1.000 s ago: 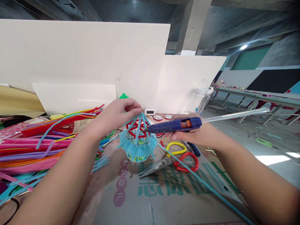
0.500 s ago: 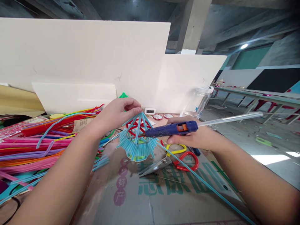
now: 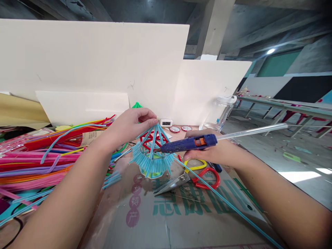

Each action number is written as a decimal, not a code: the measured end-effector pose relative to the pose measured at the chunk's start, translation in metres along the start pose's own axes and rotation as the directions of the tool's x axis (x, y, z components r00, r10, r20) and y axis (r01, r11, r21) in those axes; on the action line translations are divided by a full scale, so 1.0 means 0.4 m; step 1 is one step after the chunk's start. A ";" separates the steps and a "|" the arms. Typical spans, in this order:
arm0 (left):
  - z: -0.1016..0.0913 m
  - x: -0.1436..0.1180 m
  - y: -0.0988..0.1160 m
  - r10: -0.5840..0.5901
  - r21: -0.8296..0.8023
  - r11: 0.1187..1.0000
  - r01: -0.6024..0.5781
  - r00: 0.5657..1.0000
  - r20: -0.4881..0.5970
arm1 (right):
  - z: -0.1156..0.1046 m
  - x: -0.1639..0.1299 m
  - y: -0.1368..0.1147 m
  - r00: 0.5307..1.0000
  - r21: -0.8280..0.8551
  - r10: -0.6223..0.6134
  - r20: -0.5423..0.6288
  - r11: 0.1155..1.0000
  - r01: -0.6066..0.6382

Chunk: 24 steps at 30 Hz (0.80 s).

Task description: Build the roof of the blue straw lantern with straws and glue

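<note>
Model (image 3: 153,165), just beyond and left of the scissors (image 3: 185,177), pinched at its peak by the left hand (image 3: 135,123).
Right hand (image 3: 219,151), clamped on the glue gun (image 3: 181,144) beyond the scissors, had best keep the nozzle (image 3: 158,150) steady, dab sparingly and avoid the left hand.

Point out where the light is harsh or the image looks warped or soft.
Head view: sunlight glares off a floor patch at right; head view: the lamp is blown out; head view: the right forearm looks stretched toward the edge; head view: the glue gun looks fairly crisp.
</note>
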<state>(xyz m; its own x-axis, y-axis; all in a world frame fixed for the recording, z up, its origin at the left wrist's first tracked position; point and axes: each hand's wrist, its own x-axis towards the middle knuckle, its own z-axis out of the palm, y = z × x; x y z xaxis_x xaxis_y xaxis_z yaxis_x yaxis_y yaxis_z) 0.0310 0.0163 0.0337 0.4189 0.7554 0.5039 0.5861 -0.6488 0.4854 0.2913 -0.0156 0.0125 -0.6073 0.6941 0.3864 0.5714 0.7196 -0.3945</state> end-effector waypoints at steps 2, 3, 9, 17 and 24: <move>0.000 0.001 -0.002 0.009 0.008 1.000 -0.009 1.000 -0.003 | 0.000 0.002 -0.002 1.000 -0.009 -0.002 -0.007 1.000 0.002; 0.000 0.001 -0.002 0.012 0.013 1.000 -0.012 1.000 -0.003 | 0.001 0.002 -0.002 1.000 -0.009 -0.001 -0.011 1.000 0.001; -0.001 0.002 -0.003 0.020 0.008 1.000 -0.020 1.000 0.000 | 0.001 0.003 -0.004 1.000 0.011 0.007 -0.014 1.000 -0.007; 0.000 0.003 -0.008 0.036 0.012 0.999 -0.036 0.999 -0.005 | -0.002 -0.004 0.000 0.999 -0.001 0.039 -0.009 0.999 -0.039; 0.000 0.000 -0.003 0.005 -0.002 1.000 -0.005 1.000 0.002 | -0.001 -0.002 -0.008 0.998 -0.040 0.055 0.003 0.998 -0.055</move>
<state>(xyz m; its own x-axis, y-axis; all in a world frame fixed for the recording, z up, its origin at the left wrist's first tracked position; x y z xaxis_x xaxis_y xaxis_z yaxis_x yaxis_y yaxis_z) 0.0302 0.0171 0.0332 0.4228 0.7526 0.5048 0.5828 -0.6524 0.4845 0.2899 -0.0185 0.0138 -0.5765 0.7326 0.3618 0.6253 0.6807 -0.3817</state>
